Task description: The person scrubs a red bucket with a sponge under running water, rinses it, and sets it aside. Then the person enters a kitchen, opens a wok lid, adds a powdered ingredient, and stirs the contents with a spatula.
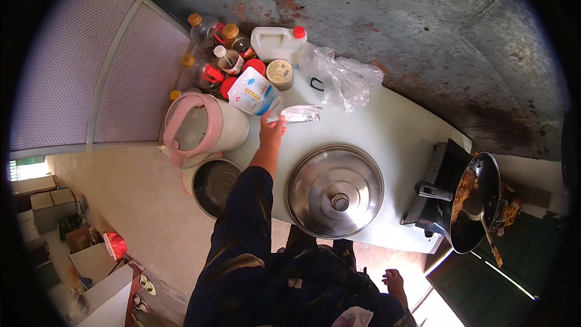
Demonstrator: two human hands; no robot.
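My left hand [272, 132] reaches over the pale tabletop [268, 159], its fingers pinching the near end of a silvery, shiny packet [302, 113]. Right behind those fingers is a white and blue pouch [252, 93] bearing writing, leaning on red-capped jars. Low at my side hangs my right hand [394, 280], fingers loosely curled, away from the table; no object shows in it. A large round pot lid of stainless steel [317, 181] with a dark knob lies in front of me.
Left are a pink-and-white lidded appliance [233, 122] and a dark metal pot [206, 186]. Bottles [229, 61], a white jug [272, 41] and a clear plastic bag [352, 77] line the back. A wok [476, 231] with food and a spatula [488, 234] sits on a stove [438, 181] at right.
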